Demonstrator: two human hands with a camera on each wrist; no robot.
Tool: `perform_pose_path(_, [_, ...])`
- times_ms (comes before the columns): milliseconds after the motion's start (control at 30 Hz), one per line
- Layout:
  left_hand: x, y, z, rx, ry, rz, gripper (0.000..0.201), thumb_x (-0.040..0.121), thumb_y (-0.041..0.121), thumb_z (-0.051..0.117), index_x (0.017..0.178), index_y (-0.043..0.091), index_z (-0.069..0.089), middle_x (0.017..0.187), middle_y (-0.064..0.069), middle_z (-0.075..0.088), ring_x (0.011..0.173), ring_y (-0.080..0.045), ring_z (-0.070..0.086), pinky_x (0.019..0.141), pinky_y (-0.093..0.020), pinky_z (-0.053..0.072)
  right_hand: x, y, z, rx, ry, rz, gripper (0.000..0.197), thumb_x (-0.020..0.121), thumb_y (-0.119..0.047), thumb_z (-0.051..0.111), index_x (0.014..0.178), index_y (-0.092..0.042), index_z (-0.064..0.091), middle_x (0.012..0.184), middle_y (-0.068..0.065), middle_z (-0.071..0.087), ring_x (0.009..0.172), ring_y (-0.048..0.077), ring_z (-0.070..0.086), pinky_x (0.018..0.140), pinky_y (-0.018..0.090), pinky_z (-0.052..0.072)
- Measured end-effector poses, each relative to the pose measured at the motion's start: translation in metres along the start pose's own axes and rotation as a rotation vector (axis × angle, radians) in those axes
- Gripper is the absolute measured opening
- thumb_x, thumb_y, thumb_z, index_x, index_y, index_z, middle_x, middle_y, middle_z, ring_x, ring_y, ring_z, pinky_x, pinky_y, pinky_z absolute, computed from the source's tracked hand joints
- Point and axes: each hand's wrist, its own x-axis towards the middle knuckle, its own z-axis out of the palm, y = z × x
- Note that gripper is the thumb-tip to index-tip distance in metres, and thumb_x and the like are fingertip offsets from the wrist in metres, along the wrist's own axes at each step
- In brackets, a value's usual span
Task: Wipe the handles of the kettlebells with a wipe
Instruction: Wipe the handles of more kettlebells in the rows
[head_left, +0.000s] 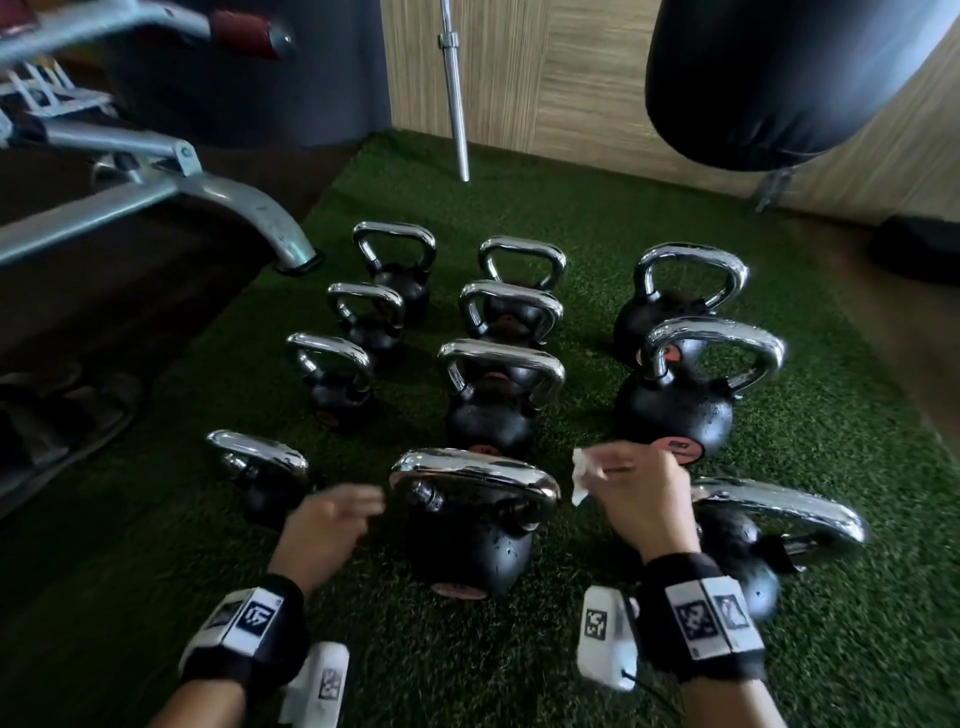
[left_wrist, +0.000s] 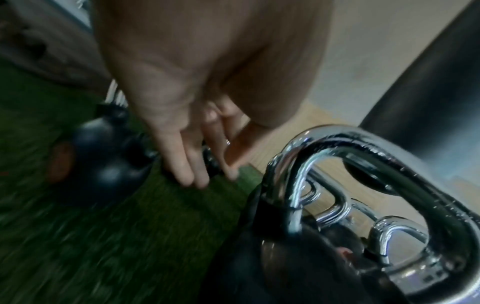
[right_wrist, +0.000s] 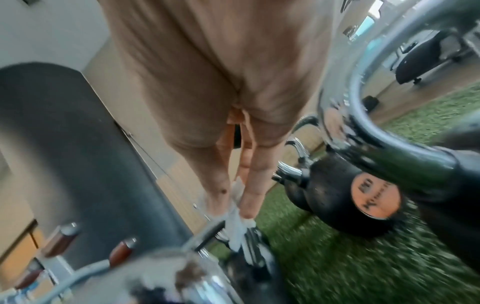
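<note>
Several black kettlebells with chrome handles stand in rows on green turf. The nearest middle kettlebell has its wet chrome handle between my hands. My left hand hovers just left of that handle, fingers straight and relaxed, holding nothing. My right hand sits just right of the handle and pinches a white wipe between thumb and fingers; the wipe hangs from my fingertips. Water droplets show on the handle close to my left wrist.
A grey metal bench frame stands at the left edge of the turf. A black punching bag hangs at upper right. A steel barbell leans on the wooden wall. Another kettlebell lies close under my right wrist.
</note>
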Motion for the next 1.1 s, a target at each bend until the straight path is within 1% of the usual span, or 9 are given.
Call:
perform_pose_path(100, [-0.014, 0.057, -0.019, -0.056, 0.330, 0.163, 0.024, 0.093, 0.012, 0.067, 0.105, 0.032, 0.074, 0.105, 0.013, 0.076, 0.101, -0.006, 0.071, 0.082, -0.011, 0.047, -0.002, -0.033, -0.015, 0.300, -0.027, -0.091, 0.023, 0.076, -0.009, 0.088, 0.084, -0.029, 0.080, 0.084, -0.005, 0.079, 0.078, 0.015, 0.075, 0.072, 0.024, 0.058])
perform_pose_path(233, [-0.031, 0.137, -0.017, -0.211, 0.127, 0.488, 0.029, 0.100, 0.036, 0.062, 0.122, 0.023, 0.073, 0.118, 0.011, 0.075, 0.107, -0.003, 0.071, 0.092, -0.022, 0.056, -0.016, -0.074, -0.016, 0.473, -0.174, -0.249, 0.026, 0.075, -0.011, 0.089, 0.093, -0.028, 0.082, 0.091, -0.006, 0.080, 0.080, 0.014, 0.073, 0.079, 0.034, 0.061])
perform_pose_path(367, [-0.051, 0.162, 0.000, -0.449, -0.220, 0.335, 0.043, 0.095, 0.053, 0.055, 0.128, 0.028, 0.069, 0.116, 0.014, 0.073, 0.114, -0.006, 0.067, 0.103, -0.034, 0.054, -0.024, -0.089, -0.011, 0.494, -0.161, -0.321, 0.027, 0.072, -0.014, 0.091, 0.092, -0.029, 0.082, 0.078, -0.011, 0.077, 0.068, 0.008, 0.065, 0.067, 0.024, 0.052])
perform_pose_path(600, [-0.059, 0.160, 0.013, -0.818, -0.204, 0.205, 0.046, 0.091, 0.036, 0.061, 0.099, -0.007, 0.074, 0.113, -0.016, 0.076, 0.113, -0.022, 0.071, 0.097, -0.034, 0.058, -0.035, -0.095, 0.004, 0.445, -0.123, -0.364, 0.038, 0.071, -0.016, 0.093, 0.102, -0.026, 0.073, 0.089, -0.010, 0.079, 0.069, 0.011, 0.066, 0.067, 0.029, 0.056])
perform_pose_path(733, [-0.055, 0.153, 0.015, -0.709, -0.164, 0.281, 0.027, 0.096, 0.024, 0.067, 0.088, -0.001, 0.072, 0.104, -0.018, 0.076, 0.111, -0.028, 0.072, 0.098, -0.038, 0.058, -0.036, -0.085, 0.011, 0.376, -0.088, -0.348, 0.060, 0.068, -0.019, 0.095, 0.117, -0.036, 0.065, 0.092, -0.012, 0.076, 0.069, 0.009, 0.065, 0.064, 0.019, 0.053])
perform_pose_path(867, [-0.049, 0.141, 0.012, -0.578, 0.060, 0.393, 0.026, 0.093, 0.016, 0.072, 0.117, 0.009, 0.075, 0.103, -0.001, 0.079, 0.105, -0.018, 0.074, 0.090, -0.027, 0.060, -0.022, -0.040, 0.008, 0.167, -0.191, -0.157, 0.080, 0.068, -0.020, 0.092, 0.134, -0.044, 0.054, 0.107, -0.013, 0.065, 0.070, 0.006, 0.062, 0.063, 0.015, 0.052])
perform_pose_path(933, [-0.051, 0.139, 0.014, -0.369, 0.228, 0.567, 0.026, 0.094, 0.012, 0.070, 0.120, 0.011, 0.074, 0.102, 0.002, 0.077, 0.097, -0.009, 0.073, 0.082, -0.013, 0.056, -0.018, -0.005, 0.012, 0.122, -0.223, 0.035, 0.071, 0.067, -0.016, 0.088, 0.128, -0.038, 0.058, 0.107, -0.007, 0.066, 0.072, 0.008, 0.064, 0.065, 0.021, 0.055])
perform_pose_path(1033, [-0.044, 0.131, 0.030, -0.084, 0.258, 0.753, 0.030, 0.094, 0.012, 0.071, 0.124, 0.011, 0.073, 0.119, 0.004, 0.075, 0.101, -0.001, 0.072, 0.089, -0.019, 0.058, -0.028, 0.038, 0.039, 0.122, -0.472, 0.268, 0.067, 0.060, -0.012, 0.091, 0.112, -0.044, 0.063, 0.111, 0.000, 0.072, 0.096, 0.019, 0.070, 0.082, 0.042, 0.061])
perform_pose_path(1100, [-0.039, 0.129, 0.046, 0.122, 0.262, 0.790, 0.030, 0.093, 0.013, 0.071, 0.122, 0.014, 0.075, 0.124, 0.007, 0.072, 0.102, -0.002, 0.071, 0.093, -0.020, 0.056, -0.035, 0.052, 0.064, 0.142, -0.478, 0.274, 0.058, 0.050, -0.034, 0.098, 0.101, -0.042, 0.071, 0.102, -0.004, 0.078, 0.098, 0.020, 0.073, 0.084, 0.043, 0.061])
